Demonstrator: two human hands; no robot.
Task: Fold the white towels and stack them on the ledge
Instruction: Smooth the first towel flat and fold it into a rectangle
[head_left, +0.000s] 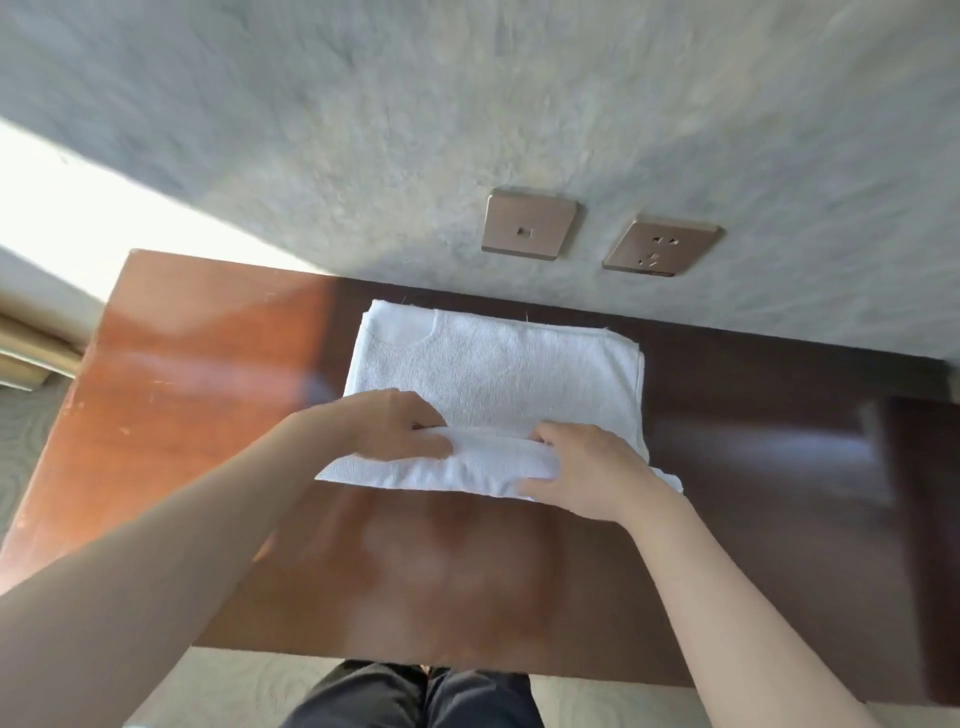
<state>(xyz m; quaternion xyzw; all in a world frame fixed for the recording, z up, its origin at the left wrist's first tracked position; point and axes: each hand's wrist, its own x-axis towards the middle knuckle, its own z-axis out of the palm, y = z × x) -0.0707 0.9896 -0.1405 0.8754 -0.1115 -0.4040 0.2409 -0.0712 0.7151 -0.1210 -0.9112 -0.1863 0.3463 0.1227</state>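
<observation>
Firmly gripped near folded edge of white towel (488, 374) with left hand (395, 423) and right hand (587, 470) on wooden ledge (208, 364).

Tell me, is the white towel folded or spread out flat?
Folded: the white towel shows layered edges, and both hands grip its near fold.

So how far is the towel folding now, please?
Done: the white towel already lies flat in several layers on the wooden ledge by the wall. In hand: the left hand and right hand grip its near edge, apparently making another fold. Left: finishing this fold; no finished stack or other towels are visible.
</observation>
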